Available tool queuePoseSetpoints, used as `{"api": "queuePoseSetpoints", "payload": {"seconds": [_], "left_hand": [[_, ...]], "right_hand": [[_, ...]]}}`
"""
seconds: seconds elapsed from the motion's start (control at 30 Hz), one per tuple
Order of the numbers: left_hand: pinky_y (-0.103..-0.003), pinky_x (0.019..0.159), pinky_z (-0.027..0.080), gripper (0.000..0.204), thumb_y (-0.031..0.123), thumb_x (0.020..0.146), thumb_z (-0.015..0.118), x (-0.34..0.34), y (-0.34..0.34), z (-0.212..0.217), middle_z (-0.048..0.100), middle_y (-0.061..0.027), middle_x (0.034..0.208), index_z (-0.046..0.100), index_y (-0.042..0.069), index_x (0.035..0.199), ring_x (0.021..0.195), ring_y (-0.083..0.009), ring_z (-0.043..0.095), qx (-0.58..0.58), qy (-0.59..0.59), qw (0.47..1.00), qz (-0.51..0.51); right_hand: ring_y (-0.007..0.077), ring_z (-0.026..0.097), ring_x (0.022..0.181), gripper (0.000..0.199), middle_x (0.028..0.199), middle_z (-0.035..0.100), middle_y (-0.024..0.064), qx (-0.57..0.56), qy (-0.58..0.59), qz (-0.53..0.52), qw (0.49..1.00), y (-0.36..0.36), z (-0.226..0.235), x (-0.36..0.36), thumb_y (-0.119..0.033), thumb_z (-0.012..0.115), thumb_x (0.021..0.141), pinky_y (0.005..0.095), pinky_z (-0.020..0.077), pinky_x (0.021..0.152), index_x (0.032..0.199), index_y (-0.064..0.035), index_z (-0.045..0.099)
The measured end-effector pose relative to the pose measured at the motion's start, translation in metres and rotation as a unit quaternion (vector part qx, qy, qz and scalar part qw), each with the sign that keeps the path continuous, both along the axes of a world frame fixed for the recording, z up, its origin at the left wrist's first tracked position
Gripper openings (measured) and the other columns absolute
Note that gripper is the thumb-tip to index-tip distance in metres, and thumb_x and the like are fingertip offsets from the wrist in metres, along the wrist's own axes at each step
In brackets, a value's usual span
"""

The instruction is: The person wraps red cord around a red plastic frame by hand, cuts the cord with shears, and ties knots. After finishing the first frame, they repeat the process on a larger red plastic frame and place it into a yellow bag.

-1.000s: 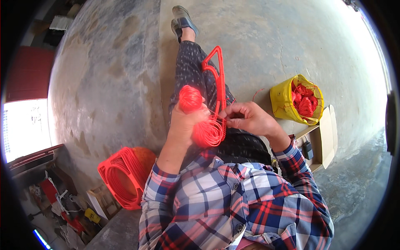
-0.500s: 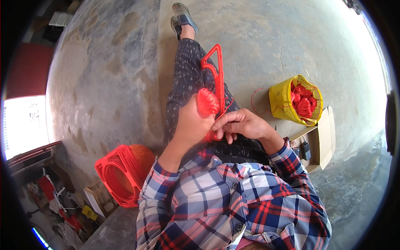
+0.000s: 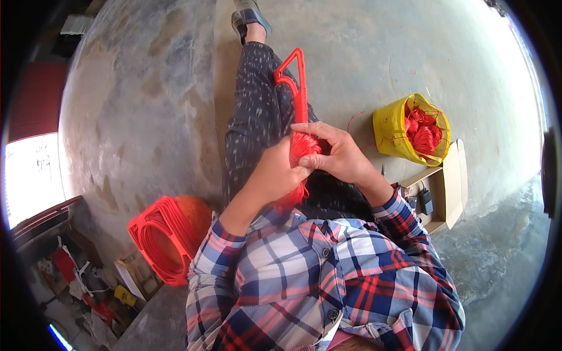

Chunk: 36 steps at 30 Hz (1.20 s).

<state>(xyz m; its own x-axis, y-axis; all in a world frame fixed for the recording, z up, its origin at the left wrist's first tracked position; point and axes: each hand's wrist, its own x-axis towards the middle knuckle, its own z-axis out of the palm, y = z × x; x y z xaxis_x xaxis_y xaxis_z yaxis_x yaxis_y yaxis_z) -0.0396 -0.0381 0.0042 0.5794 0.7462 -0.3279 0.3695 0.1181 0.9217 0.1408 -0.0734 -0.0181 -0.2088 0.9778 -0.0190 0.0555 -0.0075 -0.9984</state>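
Observation:
Over my lap, a bundle of glossy red cord (image 3: 303,146) lies against a red plastic frame (image 3: 301,104) with an angular open end pointing away from me. My left hand (image 3: 278,172) is closed round the bundle from the left. From the right, my right hand (image 3: 336,153) grips the same bundle, thumb on the near side and fingers over its far end. Loose red strands hang below my hands near my shirt. The lower part of the frame is hidden behind my hands and the cord.
At my right stands a yellow bucket-like bag (image 3: 391,130) holding red cord bundles, with a strand trailing out. An opened cardboard box (image 3: 455,187) with a black adapter (image 3: 425,200) lies nearer. Stacked red plastic frames (image 3: 153,234) sit at my left, beside cluttered odds and ends.
My right hand has moved up from the loose strand below the bundle and closed over the bundle. The bundle and my left hand have shifted slightly; the view has moved a little.

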Motion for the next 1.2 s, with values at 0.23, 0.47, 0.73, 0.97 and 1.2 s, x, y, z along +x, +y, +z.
{"api": "queuePoseSetpoints", "payload": {"seconds": [0.23,0.47,0.73,0.97,1.2], "left_hand": [[-0.031,0.075,0.051,0.039,0.027,0.085,0.071,-0.002,0.012,0.017,0.068,-0.0098,0.087,0.06,-0.002,0.108,0.082,-0.0165,0.065,-0.038,0.032,0.993,-0.109],[-0.044,0.067,0.05,0.044,0.038,0.091,0.059,-0.004,-0.001,0.02,0.065,-0.0226,0.083,0.056,-0.004,0.101,0.078,-0.0392,0.064,0.169,0.137,0.963,-0.157],[-0.047,0.069,0.047,0.037,0.033,0.088,0.061,-0.01,-0.028,0.019,0.059,-0.0268,0.09,0.052,-0.002,0.094,0.08,-0.0423,0.059,0.225,0.124,0.966,-0.039],[-0.032,0.094,0.046,0.058,0.046,0.093,0.058,-0.013,-0.003,0.01,0.061,-0.0099,0.11,0.052,-0.005,0.121,0.103,-0.02,0.059,-0.247,-0.244,0.937,-0.039],[-0.029,0.092,0.045,0.059,0.05,0.09,0.059,-0.007,0.004,0.003,0.061,-0.0082,0.108,0.056,-0.003,0.118,0.103,-0.0163,0.058,-0.269,-0.184,0.941,-0.094]], "right_hand": [[0.008,0.058,0.094,0.046,0.105,0.06,0.0019,-0.153,0.218,-0.008,0.964,-0.007,-0.001,0.002,-0.01,0.075,0.082,0.0237,0.0503,0.08,0.123,-0.0017,0.057],[0.0074,0.06,0.087,0.042,0.099,0.064,0.0022,-0.146,0.24,-0.034,0.959,-0.015,0.006,0.0,-0.009,0.073,0.084,0.0221,0.0527,0.073,0.122,-0.0016,0.057],[0.0065,0.061,0.08,0.039,0.097,0.066,0.0019,-0.203,0.302,-0.044,0.93,-0.013,0.011,0.001,-0.002,0.071,0.083,0.0195,0.0514,0.065,0.12,-0.0026,0.058],[0.0057,0.061,0.071,0.038,0.092,0.066,0.002,-0.211,0.277,0.002,0.938,-0.007,0.015,0.007,-0.007,0.074,0.081,0.0173,0.0496,0.057,0.117,-0.0018,0.059],[0.0072,0.062,0.077,0.038,0.094,0.065,0.0019,-0.213,0.289,-0.012,0.933,-0.007,0.014,0.008,-0.005,0.071,0.083,0.0196,0.0506,0.06,0.119,-0.0019,0.059]]}}
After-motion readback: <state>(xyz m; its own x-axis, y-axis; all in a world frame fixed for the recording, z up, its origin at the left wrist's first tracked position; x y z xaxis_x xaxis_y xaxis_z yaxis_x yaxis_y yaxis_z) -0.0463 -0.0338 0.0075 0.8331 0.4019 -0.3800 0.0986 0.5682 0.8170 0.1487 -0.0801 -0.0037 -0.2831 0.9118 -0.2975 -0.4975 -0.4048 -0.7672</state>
